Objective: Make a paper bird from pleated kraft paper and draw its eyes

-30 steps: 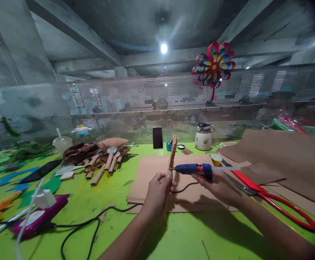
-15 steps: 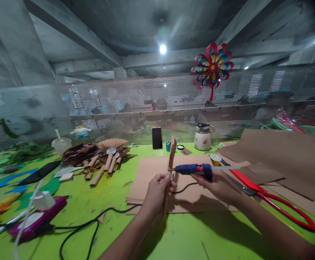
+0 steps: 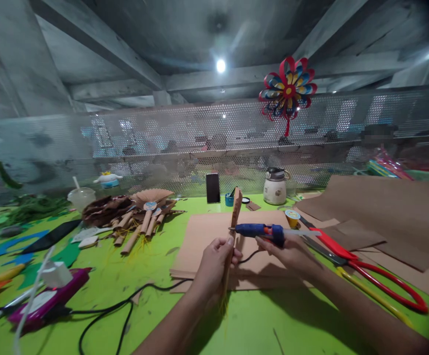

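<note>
Pinching firmly, the left hand (image 3: 216, 261) has its grip clamped on a folded brown paper piece (image 3: 236, 209), nearly upright over the paper stack (image 3: 201, 231); from the right, the right hand (image 3: 288, 252) wraps its grip around a blue glue gun (image 3: 256, 230), nozzle right at the folds! Beneath, a bright green table (image 3: 251, 323), red-handled scissors (image 3: 338, 249) to the right, paper fans (image 3: 148, 214) far left. Beyond, a perforated metal screen (image 3: 181, 130), a glaring lamp (image 3: 220, 65), grey concrete beams (image 3: 92, 34) overhead.
</note>
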Demonstrator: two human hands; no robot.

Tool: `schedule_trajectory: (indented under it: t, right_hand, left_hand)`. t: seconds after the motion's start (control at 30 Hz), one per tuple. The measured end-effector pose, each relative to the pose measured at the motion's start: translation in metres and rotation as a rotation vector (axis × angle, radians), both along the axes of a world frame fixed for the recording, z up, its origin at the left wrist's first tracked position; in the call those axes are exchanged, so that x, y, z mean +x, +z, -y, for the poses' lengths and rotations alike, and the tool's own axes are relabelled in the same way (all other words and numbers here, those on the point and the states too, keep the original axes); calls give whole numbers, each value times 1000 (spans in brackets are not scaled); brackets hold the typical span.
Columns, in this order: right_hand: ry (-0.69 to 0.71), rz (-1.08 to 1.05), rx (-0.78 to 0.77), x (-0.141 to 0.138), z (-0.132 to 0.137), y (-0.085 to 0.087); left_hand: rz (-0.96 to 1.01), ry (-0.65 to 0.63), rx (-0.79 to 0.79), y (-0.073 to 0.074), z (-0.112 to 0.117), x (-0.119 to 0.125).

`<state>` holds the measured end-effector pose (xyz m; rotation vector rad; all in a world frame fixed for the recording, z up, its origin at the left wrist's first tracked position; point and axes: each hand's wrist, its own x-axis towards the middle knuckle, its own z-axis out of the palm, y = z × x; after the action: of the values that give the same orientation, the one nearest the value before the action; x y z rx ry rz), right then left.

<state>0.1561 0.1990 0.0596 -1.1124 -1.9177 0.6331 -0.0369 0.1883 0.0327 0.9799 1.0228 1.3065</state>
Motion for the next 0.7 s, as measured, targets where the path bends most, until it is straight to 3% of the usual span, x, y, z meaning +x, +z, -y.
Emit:
schedule_trajectory:
  t: [0.13,0.33,0.47,0.6,0.7]
  right_hand:
    - [3,-35,-58,1,-4,-4]
    - [-18,-12,-17,3,-6,-10]
    - [17,-12,-78,3,-6,-5]
    - [151,-148,-148,3,-7,3]
    - [135,-177,-149,2,-9,2]
  left_hand:
    - [7,-15,-17,3,3,0]
    - [44,-46,-29,4,3,-3]
    - [57,-40,-39,4,1,-5]
    - [62,-39,-44,4,1,-5]
    - [54,-56,-44,5,2,-4]
